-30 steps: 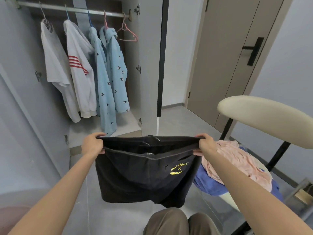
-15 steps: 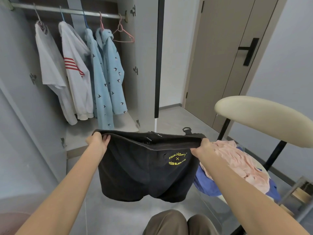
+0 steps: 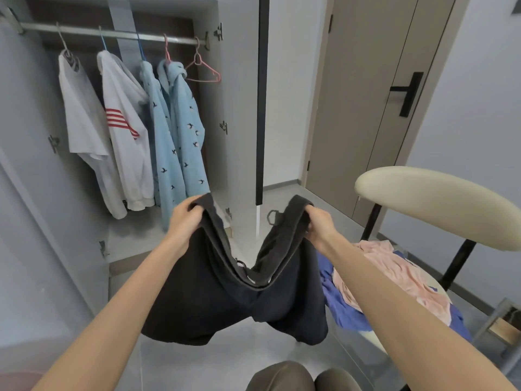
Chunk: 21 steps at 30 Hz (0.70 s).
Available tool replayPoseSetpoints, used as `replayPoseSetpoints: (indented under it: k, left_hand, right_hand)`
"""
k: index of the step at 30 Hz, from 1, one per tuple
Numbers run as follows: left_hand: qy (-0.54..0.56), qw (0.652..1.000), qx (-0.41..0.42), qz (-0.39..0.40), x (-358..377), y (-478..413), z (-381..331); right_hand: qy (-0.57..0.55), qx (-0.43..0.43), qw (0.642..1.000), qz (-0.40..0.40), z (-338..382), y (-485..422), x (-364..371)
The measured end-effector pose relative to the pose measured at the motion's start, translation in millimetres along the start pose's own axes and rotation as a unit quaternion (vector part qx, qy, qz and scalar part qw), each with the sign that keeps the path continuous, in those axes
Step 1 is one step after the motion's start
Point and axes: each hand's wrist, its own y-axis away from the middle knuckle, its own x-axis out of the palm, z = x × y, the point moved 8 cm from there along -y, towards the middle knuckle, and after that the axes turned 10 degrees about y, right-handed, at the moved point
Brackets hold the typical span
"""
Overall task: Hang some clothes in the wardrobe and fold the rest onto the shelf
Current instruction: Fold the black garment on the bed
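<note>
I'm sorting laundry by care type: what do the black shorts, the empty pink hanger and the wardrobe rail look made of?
Black shorts: soft matte knit, probably cotton jersey or fleece; the waistband sags limply and looks slightly fuzzy. Empty pink hanger: thin and rod-like, likely coated wire or plastic; too small to tell. Rail: metal, with a dull silvery sheen.

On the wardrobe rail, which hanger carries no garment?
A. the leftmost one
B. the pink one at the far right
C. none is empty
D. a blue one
B: the pink hanger at the right end of the rail hangs bare, beside the light blue shirt.
</note>
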Motion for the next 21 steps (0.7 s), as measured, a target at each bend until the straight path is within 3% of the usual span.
replayPoseSetpoints:
  k: [3,7,15,19,21]
  left_hand:
    - [-0.083,0.994,0.039,0.067,34,9,-10]
    - [-0.124,0.980,0.044,0.151,67,26,-13]
    - [-0.090,0.970,-0.046,0.221,89,47,-22]
    - [-0.117,0.977,-0.073,0.165,83,43,-19]
    - [-0.108,0.983,-0.086,0.125,73,38,-16]
  right_hand:
    - [0.161,-0.085,0.982,0.046,25,9,35]
    - [0.325,-0.179,0.926,0.070,46,25,66]
    - [0.302,-0.215,0.928,0.038,67,40,69]
    - [0.243,-0.183,0.945,0.120,60,46,73]
    - [0.263,-0.210,0.930,0.149,63,51,73]
